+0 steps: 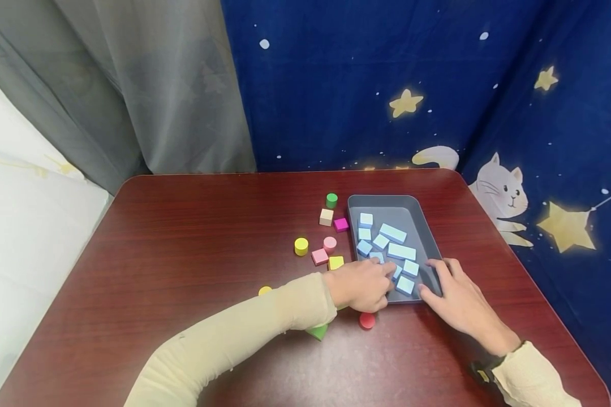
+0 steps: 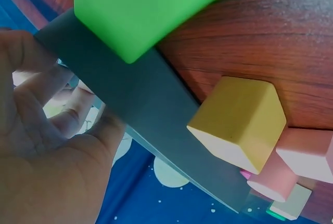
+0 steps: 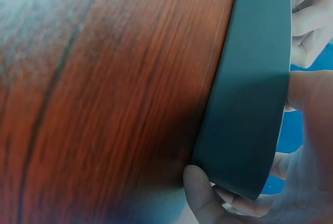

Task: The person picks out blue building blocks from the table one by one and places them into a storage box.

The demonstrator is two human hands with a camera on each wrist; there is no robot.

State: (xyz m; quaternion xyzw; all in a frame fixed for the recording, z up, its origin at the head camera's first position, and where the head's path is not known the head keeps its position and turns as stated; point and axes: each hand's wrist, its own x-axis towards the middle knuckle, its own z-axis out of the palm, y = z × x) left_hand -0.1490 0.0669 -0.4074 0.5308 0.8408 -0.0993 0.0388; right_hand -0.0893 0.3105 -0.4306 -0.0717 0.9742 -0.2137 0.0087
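Observation:
A dark grey tray (image 1: 384, 197) on the right part of the table holds several light blue blocks (image 1: 401, 251), cubes and longer bars. My left hand (image 1: 364, 282) reaches over the tray's left wall, its index finger stretched to a blue block (image 1: 405, 285) area near the front. In the left wrist view its fingers (image 2: 67, 120) are spread past the rim; whether they press a block is hidden there. My right hand (image 1: 463, 299) grips the tray's near right corner, with its thumb (image 3: 199, 190) against the outer wall.
Left of the tray lie a green cylinder (image 1: 331, 200), beige cube (image 1: 326, 217), magenta block (image 1: 341, 225), yellow cylinder (image 1: 301, 246), pink pieces (image 1: 319, 257) and a yellow block (image 1: 336, 262). A red cylinder (image 1: 367, 321) and green block (image 1: 318, 332) are in front. Curtains hang behind the table.

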